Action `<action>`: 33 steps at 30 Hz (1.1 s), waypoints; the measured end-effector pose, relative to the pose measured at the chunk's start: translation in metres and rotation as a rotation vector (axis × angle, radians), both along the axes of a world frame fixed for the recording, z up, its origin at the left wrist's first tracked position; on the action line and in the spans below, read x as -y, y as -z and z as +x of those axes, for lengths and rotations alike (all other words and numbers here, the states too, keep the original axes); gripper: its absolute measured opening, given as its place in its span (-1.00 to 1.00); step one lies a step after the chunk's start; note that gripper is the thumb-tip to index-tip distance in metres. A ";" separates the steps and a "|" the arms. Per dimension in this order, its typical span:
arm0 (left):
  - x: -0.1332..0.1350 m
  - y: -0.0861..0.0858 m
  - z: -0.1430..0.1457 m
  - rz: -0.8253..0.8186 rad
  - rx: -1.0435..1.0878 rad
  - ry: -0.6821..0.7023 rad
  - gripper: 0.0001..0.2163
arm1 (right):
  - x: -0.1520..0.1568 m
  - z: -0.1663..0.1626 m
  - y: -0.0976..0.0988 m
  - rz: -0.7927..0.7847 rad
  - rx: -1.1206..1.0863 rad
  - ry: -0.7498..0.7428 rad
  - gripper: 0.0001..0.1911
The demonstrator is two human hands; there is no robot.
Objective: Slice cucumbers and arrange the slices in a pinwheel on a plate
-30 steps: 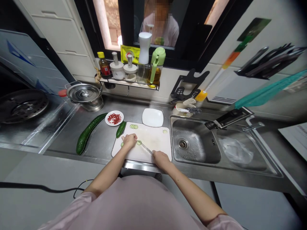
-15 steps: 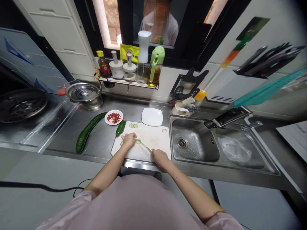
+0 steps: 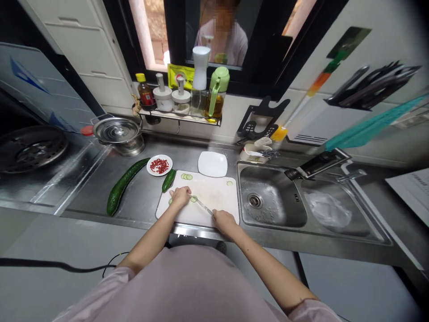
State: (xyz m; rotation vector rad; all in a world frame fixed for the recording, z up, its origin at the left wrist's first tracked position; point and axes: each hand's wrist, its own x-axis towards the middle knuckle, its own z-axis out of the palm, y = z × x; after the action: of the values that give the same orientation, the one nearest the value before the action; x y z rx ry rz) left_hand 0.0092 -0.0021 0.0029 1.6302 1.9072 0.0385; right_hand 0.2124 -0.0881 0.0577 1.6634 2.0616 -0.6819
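On a white cutting board (image 3: 214, 190), my right hand (image 3: 225, 221) is wrapped round the handle of a knife (image 3: 205, 207), its blade pointing left. A round cucumber slice (image 3: 194, 199) lies at the blade's far end. My left hand (image 3: 181, 197) is closed just left of the tip; its fingers hide what they grip, if anything. Part of a green piece (image 3: 170, 201) shows beside that hand. Several overlapping cucumber slices (image 3: 187, 176) rest near the board's back edge, and one pale slice (image 3: 229, 183) sits at its back right corner. A cut cucumber length (image 3: 168, 180) leans at the left edge.
Left of the board lie a long whole cucumber (image 3: 124, 185) and a small plate (image 3: 148, 170) of chopped red pieces. A white square dish (image 3: 212, 164) stands behind the board. The sink (image 3: 273, 214) is to the right. Bottles and jars line a shelf (image 3: 197, 117) at the back.
Both hands, the knife and the slices keep almost the same places. The view has shifted very slightly.
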 end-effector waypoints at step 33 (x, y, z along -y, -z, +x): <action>0.012 -0.003 0.005 0.035 -0.018 -0.021 -0.87 | 0.002 0.040 0.007 0.143 0.005 0.277 -0.63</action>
State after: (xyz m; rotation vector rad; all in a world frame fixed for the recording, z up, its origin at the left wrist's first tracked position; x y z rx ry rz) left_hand 0.0140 -0.0140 0.0059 1.6388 1.9473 0.0668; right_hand 0.2522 -0.0905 0.0510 2.0549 1.9346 -0.6256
